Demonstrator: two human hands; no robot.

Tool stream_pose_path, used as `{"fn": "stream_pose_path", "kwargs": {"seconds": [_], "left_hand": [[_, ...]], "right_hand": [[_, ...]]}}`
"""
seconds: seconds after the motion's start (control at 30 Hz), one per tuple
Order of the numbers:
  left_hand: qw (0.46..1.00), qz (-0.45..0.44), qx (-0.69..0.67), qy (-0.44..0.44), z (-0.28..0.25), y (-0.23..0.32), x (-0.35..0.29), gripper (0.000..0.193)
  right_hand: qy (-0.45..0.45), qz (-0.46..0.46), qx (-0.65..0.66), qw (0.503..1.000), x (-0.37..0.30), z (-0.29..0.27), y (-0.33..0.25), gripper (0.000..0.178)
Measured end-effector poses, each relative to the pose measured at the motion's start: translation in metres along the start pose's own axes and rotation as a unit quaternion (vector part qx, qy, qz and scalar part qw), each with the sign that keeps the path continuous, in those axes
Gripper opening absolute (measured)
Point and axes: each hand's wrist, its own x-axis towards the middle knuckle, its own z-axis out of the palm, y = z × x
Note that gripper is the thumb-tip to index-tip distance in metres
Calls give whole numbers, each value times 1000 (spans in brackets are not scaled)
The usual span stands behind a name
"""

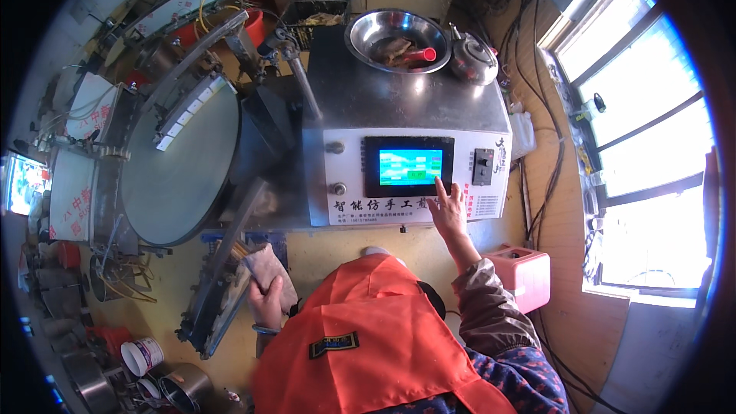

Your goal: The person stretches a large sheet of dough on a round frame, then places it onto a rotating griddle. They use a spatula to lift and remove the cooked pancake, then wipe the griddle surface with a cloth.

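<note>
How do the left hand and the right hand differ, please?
The left hand grips a pale cloth; the right hand holds nothing, one finger at the lit screen. The left hand is beside the orange-red apron; the right hand is over the white front panel. Both are bare.

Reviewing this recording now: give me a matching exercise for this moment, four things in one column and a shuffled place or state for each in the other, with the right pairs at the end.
Things
1. Right hand
2. Left hand
3. Steel basin
4. Pink jerrycan

Places or states
A. On top of the machine, beside a kettle
B. A fingertip at the lower right of the lit screen
C. Low, near the machine's right end, by the person's right sleeve
D. Gripping a pale, cloth-like piece

Right pairs: 1-B, 2-D, 3-A, 4-C
</note>
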Motion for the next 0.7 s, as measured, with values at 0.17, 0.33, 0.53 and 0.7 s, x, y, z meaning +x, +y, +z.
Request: {"fn": "stream_pose_path", "kwargs": {"seconds": [0.17, 0.33, 0.53, 0.7], "left_hand": [[1000, 14, 8, 2, -3, 1, -3, 42], [999, -44, -23, 0, -8, 3, -7, 39], [999, 2, -33, 9, -15, 4, -8, 36], [997, 25, -72, 15, -21, 6, -11, 33]], "right_hand": [[-17, 34, 15, 999, 3, -6, -3, 64], [76, -5, 17, 997, -15, -26, -11, 49], [97, -113, 126, 981, -47, -28, -60, 20], [-22, -151, 196, 969, -62, -23, -109, 19]]}}
